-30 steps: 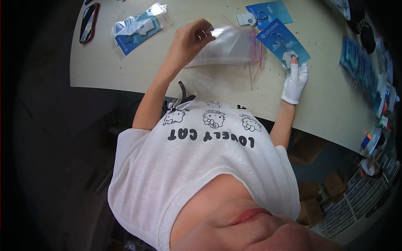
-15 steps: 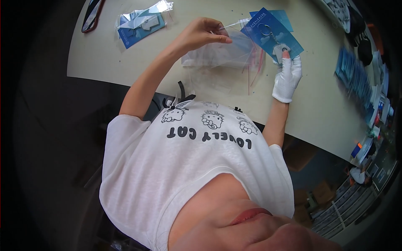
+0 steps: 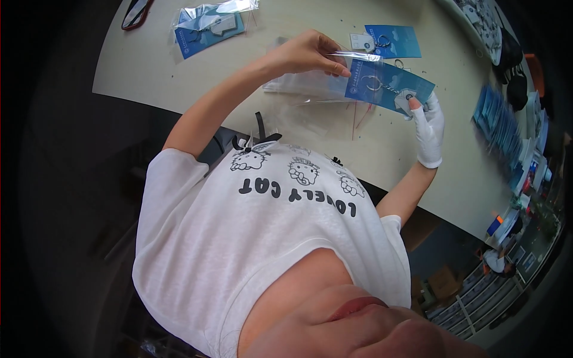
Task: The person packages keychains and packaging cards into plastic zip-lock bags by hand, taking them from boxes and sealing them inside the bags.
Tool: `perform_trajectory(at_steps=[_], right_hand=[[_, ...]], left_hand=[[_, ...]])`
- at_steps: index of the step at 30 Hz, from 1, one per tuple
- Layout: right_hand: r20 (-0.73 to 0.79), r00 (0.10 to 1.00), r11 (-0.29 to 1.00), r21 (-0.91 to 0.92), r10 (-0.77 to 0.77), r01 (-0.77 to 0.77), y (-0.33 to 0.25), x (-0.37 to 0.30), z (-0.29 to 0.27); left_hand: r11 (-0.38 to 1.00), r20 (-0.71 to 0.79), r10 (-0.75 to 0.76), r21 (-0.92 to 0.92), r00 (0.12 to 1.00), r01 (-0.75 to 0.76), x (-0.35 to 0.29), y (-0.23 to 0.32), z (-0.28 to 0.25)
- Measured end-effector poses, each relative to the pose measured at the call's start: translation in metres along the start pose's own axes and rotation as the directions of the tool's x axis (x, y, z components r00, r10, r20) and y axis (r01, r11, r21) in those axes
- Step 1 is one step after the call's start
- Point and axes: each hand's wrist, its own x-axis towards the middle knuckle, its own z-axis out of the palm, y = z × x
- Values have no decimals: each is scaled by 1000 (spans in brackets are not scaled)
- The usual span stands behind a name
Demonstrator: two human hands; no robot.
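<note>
My bare left hand [image 3: 316, 55] pinches the edge of a clear plastic bag [image 3: 357, 56], thumb pressed against the fingers. My right hand [image 3: 428, 128], in a white glove with the thumb tip bare, grips the right end of a blue card [image 3: 389, 73]. On this card lies a keychain [image 3: 373, 84] with a metal ring, short chain and white tag, the thumb on the tag. The card's left end meets the bag at my left fingers; how far it is inside, I cannot tell. Beneath my hands lies a pile of clear bags [image 3: 295, 85] with red strips.
Beyond my hands another blue card [image 3: 407, 40] with a keychain lies on the table [image 3: 239, 119]. At the far left are a bagged card [image 3: 209, 36] and a phone [image 3: 136, 13]. Stacked blue cards [image 3: 500, 122] and a tray of white pieces [image 3: 474, 21] line the right side.
My right hand has turned the card and lowered it against the bag at my left fingers. My left hand has moved slightly right. The other card behind shows more fully.
</note>
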Motion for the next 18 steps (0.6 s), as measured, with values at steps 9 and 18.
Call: perform_trajectory(at_steps=[9, 18], right_hand=[[-252, 949, 970, 104, -188, 220, 17, 8, 69], [-408, 782, 882, -239, -471, 406, 41, -10, 108]], left_hand=[[864, 36, 274, 430, 961, -262, -7, 5, -3], [948, 220, -16, 312, 975, -55, -3, 20, -9]])
